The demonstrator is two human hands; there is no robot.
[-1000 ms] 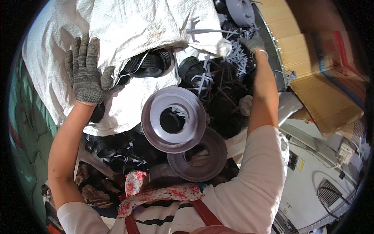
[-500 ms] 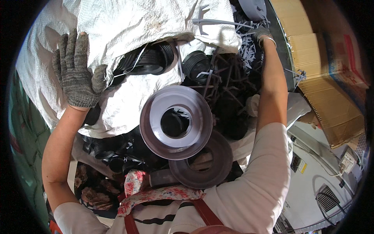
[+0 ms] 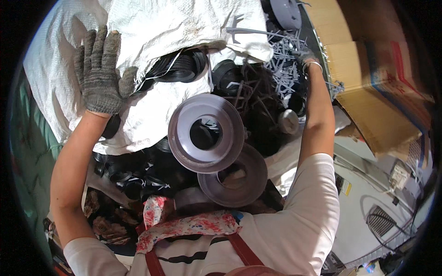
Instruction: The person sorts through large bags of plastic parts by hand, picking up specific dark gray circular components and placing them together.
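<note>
My left hand (image 3: 102, 71), in a grey knit glove, lies flat with its fingers spread on a white woven sack (image 3: 184, 27). Its thumb is beside a gap in the sack where stacked black ring-shaped plastic parts (image 3: 182, 69) show. At the far right, my right hand (image 3: 307, 56), also gloved, reaches into a heap of small grey plastic sprue pieces (image 3: 284, 69). Its fingers are partly lost among these pieces, so I cannot make out whether they grip any. In front of me, a large grey plastic ring (image 3: 180, 147) overlaps a second, darker one (image 3: 258, 179).
An open cardboard box (image 3: 377, 115) stands at the right. Below it is a pale machine panel (image 3: 354, 216) with cables and a vent. A grey round plastic part (image 3: 286, 14) lies beyond my right hand. More black parts (image 3: 138, 170) lie below the sack; green cloth (image 3: 32, 152) hangs at left.
My right hand has drawn slightly nearer through the sprue heap, uncovering more pieces. My left hand has shifted a little to the right on the sack, still spread. The whole view has tilted slightly.
</note>
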